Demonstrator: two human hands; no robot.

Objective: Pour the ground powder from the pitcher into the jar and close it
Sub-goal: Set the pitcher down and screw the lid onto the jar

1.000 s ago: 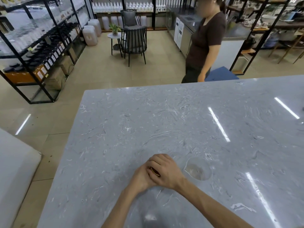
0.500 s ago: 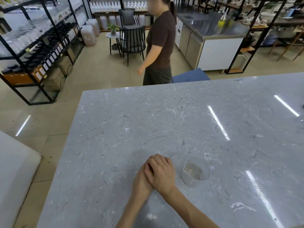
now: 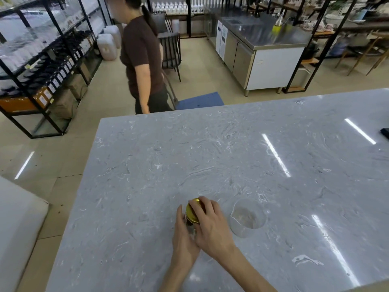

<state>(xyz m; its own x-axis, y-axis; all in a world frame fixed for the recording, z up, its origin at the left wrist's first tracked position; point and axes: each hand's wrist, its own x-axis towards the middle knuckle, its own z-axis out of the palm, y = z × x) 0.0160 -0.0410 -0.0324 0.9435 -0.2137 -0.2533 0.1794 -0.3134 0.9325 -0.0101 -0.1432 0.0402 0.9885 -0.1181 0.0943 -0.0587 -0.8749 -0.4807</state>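
A small jar (image 3: 189, 225) with dark contents stands on the grey marble table (image 3: 210, 154), near its front edge. A gold lid (image 3: 193, 209) sits on top of the jar. My left hand (image 3: 184, 239) wraps the jar's body from the left. My right hand (image 3: 210, 223) lies over the lid with the fingers curled around its rim. Just to the right stands a clear plastic pitcher (image 3: 247, 217), upright, with only a faint trace of powder at its bottom.
A person in a brown shirt (image 3: 143, 60) stands beyond the table's far edge, beside a blue chair seat (image 3: 200, 100). Black shelving (image 3: 48, 66) lines the left wall. A steel counter (image 3: 263, 45) stands at the back right. A dark object (image 3: 385, 132) lies at the table's right edge.
My right hand has shifted on the jar so the gold lid now shows more. The person behind the table has walked from right to left. The pitcher has not moved.
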